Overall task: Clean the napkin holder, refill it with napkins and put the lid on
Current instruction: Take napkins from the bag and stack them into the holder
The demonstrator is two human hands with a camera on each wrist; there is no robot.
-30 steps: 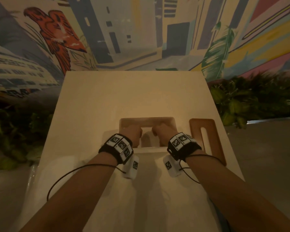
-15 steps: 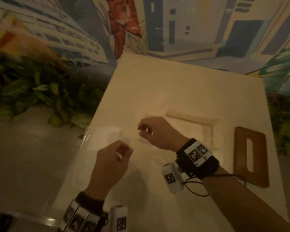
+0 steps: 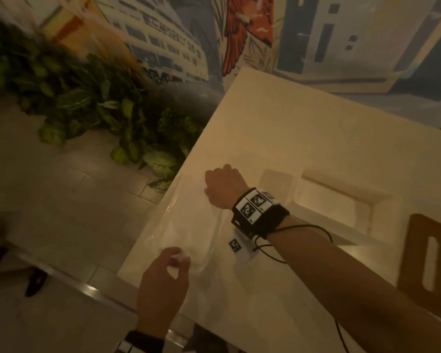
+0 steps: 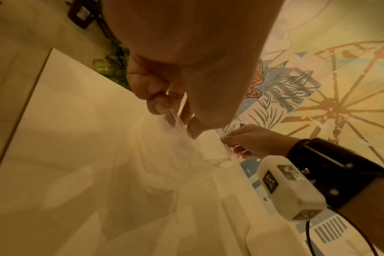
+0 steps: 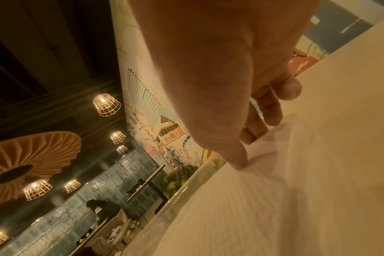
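A clear plastic pack of white napkins (image 3: 186, 225) lies at the table's left edge. My left hand (image 3: 178, 258) pinches the plastic wrap at the pack's near end; the left wrist view shows the film held between thumb and fingers (image 4: 164, 105). My right hand (image 3: 220, 186) grips the pack's far end, its thumb (image 5: 237, 161) pressed on the napkins (image 5: 274, 199). The napkin holder (image 3: 362, 192) sits uncovered in the middle of the table, pale inside, to the right of my right wrist. Its brown wooden lid (image 3: 415, 263), with a slot in it, lies flat at the far right.
The white table (image 3: 303, 128) ends just left of the pack, with tiled floor (image 3: 61, 212) and green plants (image 3: 99, 108) beyond. A painted mural wall (image 3: 316, 34) stands behind. A dark shoe (image 3: 36, 281) shows on the floor at the left.
Both hands left the napkin holder and moved left to the plastic napkin pack at the table edge, now pulled further apart on it. The view has swung left.
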